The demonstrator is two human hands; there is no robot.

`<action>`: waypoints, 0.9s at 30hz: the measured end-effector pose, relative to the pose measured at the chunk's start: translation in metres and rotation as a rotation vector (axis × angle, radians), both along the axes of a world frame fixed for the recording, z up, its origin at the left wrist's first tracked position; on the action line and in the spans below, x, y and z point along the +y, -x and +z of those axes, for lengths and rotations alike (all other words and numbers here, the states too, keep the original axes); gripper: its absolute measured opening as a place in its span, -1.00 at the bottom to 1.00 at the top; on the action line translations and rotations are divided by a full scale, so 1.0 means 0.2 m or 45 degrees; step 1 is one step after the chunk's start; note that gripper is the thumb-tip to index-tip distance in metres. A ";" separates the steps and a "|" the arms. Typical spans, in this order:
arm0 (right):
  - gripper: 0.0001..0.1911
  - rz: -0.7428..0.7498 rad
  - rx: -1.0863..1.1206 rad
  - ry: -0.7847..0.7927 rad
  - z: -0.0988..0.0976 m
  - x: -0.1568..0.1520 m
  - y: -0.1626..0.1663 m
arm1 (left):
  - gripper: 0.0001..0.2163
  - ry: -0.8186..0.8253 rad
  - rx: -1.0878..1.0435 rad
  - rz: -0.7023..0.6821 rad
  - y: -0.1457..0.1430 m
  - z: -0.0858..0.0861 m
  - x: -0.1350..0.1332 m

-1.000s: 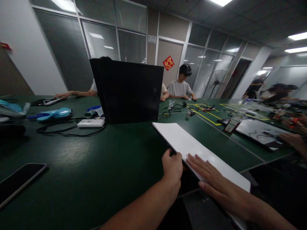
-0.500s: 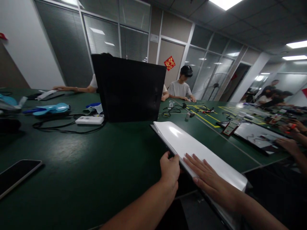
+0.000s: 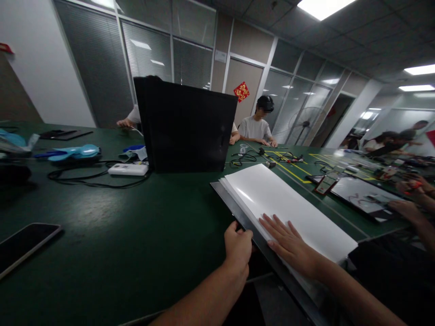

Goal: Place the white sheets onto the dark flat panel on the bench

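My left hand (image 3: pixel 237 246) is closed on the near left edge of a thin dark panel (image 3: pixel 234 206), with the thumb on top. The panel is tilted and juts over the table's near edge. On it lies a stack of glossy white sheets (image 3: pixel 288 199), set in from the panel's left edge so that a dark strip shows. My right hand (image 3: pixel 288 244) rests flat on the top sheet, its fingers stretched out and slightly spread. The fingers under the panel are hidden.
A tall black box-like object (image 3: pixel 190 129) stands on the green table (image 3: pixel 136 235). To its left lie a white power strip (image 3: pixel 128 170) with black cables and a phone (image 3: pixel 27 244). Another panel (image 3: pixel 360 197) lies at right, near a co-worker's hand (image 3: pixel 406 210).
The white sheets have shifted right and away across the dark panel, baring more of its left edge. My hands have barely moved. A co-worker's hand behind the black box has drawn back.
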State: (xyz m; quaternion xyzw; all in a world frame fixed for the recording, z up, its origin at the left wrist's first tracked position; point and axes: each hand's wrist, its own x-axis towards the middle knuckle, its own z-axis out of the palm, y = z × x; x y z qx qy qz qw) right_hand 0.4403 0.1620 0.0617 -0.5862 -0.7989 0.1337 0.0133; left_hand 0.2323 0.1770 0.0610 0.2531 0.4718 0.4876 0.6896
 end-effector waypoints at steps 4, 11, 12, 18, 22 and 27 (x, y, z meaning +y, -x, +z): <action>-0.27 -0.062 -0.012 -0.006 -0.03 0.05 -0.05 | -0.76 -0.012 -0.025 -0.003 0.01 0.01 -0.01; -0.24 -0.149 -0.029 -0.039 -0.08 0.14 -0.13 | -0.78 -0.004 -0.081 0.020 0.07 0.05 -0.03; -0.24 -0.155 -0.031 -0.039 -0.08 0.15 -0.14 | -0.79 -0.002 -0.085 0.022 0.08 0.06 -0.04; -0.25 -0.210 -0.048 -0.056 -0.12 0.23 -0.21 | -0.71 0.013 -0.089 0.054 0.21 0.10 -0.06; -0.21 -0.250 -0.102 -0.087 -0.17 0.28 -0.28 | -0.59 -0.012 -0.088 0.079 0.37 0.15 -0.10; -0.24 -0.249 -0.174 -0.140 -0.25 0.30 -0.38 | -0.47 0.028 0.023 0.195 0.82 0.15 -0.19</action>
